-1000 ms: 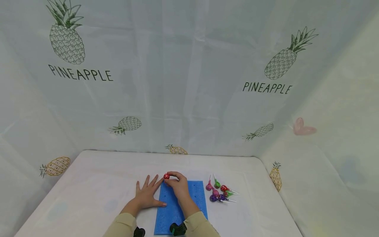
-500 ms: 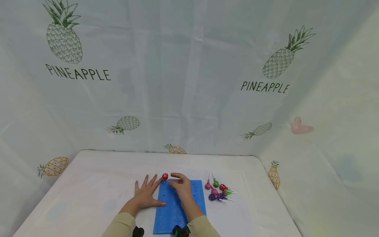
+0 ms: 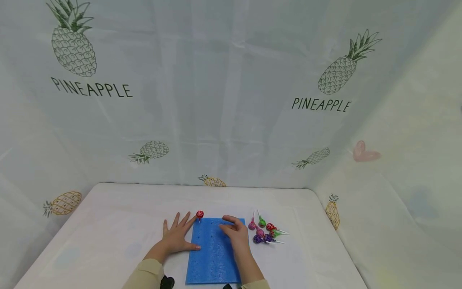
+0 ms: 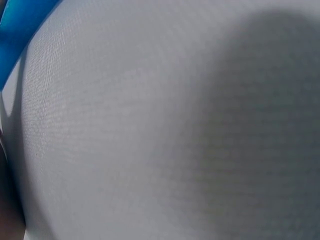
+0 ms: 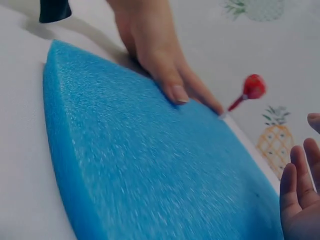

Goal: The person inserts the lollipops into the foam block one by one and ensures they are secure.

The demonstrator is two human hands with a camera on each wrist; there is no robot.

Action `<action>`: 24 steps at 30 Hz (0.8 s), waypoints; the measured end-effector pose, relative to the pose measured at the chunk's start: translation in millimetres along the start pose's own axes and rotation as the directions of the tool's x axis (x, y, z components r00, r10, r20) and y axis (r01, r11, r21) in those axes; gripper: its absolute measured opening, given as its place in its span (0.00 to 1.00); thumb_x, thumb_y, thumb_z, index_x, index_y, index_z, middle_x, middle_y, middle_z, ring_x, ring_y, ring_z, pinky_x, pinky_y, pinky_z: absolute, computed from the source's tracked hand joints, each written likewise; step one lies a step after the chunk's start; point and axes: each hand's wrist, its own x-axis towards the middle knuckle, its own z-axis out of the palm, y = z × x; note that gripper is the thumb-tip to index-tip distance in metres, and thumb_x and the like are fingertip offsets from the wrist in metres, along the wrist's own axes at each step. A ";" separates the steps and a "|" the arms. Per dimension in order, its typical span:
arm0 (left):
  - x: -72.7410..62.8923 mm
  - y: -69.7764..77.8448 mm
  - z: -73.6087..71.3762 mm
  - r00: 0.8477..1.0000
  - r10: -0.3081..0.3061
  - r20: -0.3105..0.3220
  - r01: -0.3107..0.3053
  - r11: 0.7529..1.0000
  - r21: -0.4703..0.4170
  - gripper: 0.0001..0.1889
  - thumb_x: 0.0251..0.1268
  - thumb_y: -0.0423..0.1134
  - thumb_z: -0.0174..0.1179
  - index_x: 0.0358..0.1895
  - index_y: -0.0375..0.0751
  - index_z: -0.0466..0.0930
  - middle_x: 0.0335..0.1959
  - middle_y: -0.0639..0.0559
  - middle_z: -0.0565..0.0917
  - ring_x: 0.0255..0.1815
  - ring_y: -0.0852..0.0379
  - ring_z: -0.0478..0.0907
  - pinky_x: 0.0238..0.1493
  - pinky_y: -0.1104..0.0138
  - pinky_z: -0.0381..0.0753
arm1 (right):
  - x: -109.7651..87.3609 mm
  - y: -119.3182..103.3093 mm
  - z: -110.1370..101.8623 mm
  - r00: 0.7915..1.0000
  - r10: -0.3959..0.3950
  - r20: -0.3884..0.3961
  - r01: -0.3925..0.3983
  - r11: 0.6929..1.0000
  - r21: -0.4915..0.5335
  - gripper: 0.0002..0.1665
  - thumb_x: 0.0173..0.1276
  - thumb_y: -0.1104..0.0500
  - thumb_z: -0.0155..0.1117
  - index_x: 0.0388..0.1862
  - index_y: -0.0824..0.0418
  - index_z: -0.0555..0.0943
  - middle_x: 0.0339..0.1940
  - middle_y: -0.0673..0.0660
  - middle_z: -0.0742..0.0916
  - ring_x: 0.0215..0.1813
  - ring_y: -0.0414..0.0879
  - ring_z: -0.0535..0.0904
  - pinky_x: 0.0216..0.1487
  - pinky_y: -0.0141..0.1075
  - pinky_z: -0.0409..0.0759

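Note:
A blue foam board [image 3: 213, 261] lies flat on the white table, with small holes in its surface. Near its far left corner a red-wrapped lollipop [image 3: 200, 214] stands upright, its stick in the foam as the right wrist view shows. My left hand [image 3: 175, 237] is spread at the board's left edge, thumb resting on the foam and index fingertip close by the lollipop. Over the board's right half hovers my right hand [image 3: 236, 233], fingers loosely bent and nothing between them; the right wrist view catches its fingers [image 5: 302, 175] at the right side.
Right of the board lies a loose group of wrapped lollipops: pink [image 3: 260, 232], green [image 3: 262, 222], red [image 3: 270, 226] and purple [image 3: 257, 239], some sticks pointing right. The white table [image 3: 126, 212] ends at a pineapple-print curtain behind.
My right hand has let go of the red lollipop and drawn back to the right across the board. The lollipop stays standing on its own; my left hand keeps its place.

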 end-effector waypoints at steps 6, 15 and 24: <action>-0.3 -2.0 1.1 1.000 0.016 -0.006 -0.016 1.000 0.006 0.62 0.30 0.80 0.64 0.75 0.52 0.60 0.77 0.45 0.56 0.76 0.32 0.39 0.62 0.28 0.27 | -16.8 -16.0 -21.5 0.999 0.006 -0.047 -0.007 1.000 -0.015 0.22 0.61 0.65 0.71 0.53 0.71 0.81 0.52 0.70 0.82 0.40 0.43 0.82 0.42 0.32 0.80; -6.2 10.4 -13.8 0.999 0.016 0.034 -0.015 1.000 -0.016 0.61 0.34 0.79 0.64 0.74 0.47 0.60 0.75 0.38 0.57 0.75 0.29 0.39 0.61 0.28 0.25 | -20.2 1.1 -57.4 0.987 -0.059 -0.147 0.031 0.983 -0.183 0.19 0.58 0.69 0.72 0.50 0.66 0.83 0.48 0.61 0.84 0.38 0.44 0.81 0.37 0.30 0.80; -1.9 3.0 -2.2 1.000 0.006 0.000 -0.006 1.000 -0.017 0.62 0.31 0.79 0.65 0.75 0.51 0.60 0.77 0.44 0.56 0.76 0.31 0.38 0.62 0.29 0.25 | -29.4 13.5 -83.2 0.962 -0.133 -0.240 0.049 0.943 -0.329 0.18 0.55 0.72 0.72 0.46 0.65 0.84 0.41 0.60 0.85 0.36 0.45 0.81 0.36 0.29 0.81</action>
